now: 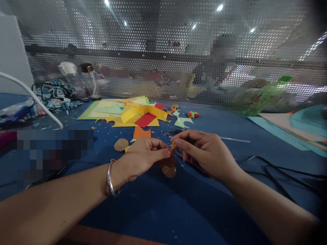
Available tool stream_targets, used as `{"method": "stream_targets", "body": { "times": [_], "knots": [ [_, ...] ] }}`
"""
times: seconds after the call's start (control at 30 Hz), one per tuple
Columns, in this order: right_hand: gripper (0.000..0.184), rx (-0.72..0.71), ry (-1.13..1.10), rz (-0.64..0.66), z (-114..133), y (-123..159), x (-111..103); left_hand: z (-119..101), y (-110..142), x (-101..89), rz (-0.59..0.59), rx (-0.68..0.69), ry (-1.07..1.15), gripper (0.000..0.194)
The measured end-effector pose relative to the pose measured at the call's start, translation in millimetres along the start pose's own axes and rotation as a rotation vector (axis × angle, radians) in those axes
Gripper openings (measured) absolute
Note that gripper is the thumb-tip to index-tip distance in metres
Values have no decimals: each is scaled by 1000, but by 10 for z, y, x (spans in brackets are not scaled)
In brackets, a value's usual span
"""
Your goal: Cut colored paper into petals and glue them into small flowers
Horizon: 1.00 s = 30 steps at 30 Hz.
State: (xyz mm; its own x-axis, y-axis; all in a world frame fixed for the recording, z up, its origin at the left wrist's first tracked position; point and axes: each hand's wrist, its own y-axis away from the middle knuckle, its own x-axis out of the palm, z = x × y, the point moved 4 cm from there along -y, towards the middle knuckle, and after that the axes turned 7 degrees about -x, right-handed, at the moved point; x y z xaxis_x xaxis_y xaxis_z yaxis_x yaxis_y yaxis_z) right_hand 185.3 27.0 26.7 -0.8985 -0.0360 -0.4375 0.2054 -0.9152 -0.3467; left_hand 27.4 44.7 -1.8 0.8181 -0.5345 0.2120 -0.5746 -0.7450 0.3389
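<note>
A small yellow paper piece (173, 145) is pinched between the fingertips of my right hand (205, 148). My left hand (145, 154), with a silver bangle on its wrist, has its thumb and fingers closed at the lower end of the same piece. The hands nearly meet, just above the table. Below my left fingers is a round brown disc (169, 171), partly covered by the hand. Another brown disc (121, 145) lies to the left, near an orange paper piece (142, 133). Under my right hand is a dark object, mostly hidden.
Coloured paper sheets and scraps (112, 110) are piled ahead, with a red strip (145, 119) on top. Two bottles (89, 81) stand at the back left against a perforated metal screen (153, 68). Black cables (276, 168) and blue sheets (278, 132) lie to the right.
</note>
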Motion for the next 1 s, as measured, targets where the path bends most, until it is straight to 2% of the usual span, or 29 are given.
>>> {"method": "stream_targets", "body": {
  "times": [0.27, 0.47, 0.77, 1.0],
  "knots": [
    [29, 44, 8, 37, 2, -9, 17, -15, 9, -8, -52, -5, -81, 25],
    [40, 56, 22, 35, -22, -6, 7, -7, -19, -25, -83, -7, -43, 20],
    [24, -8, 23, 31, -10, -7, 42, 1, -12, -24, -75, 26, -128, 10],
    [23, 6, 54, 7, -10, 3, 21, 16, -34, -33, -39, 72, -258, 7]
  ]
}}
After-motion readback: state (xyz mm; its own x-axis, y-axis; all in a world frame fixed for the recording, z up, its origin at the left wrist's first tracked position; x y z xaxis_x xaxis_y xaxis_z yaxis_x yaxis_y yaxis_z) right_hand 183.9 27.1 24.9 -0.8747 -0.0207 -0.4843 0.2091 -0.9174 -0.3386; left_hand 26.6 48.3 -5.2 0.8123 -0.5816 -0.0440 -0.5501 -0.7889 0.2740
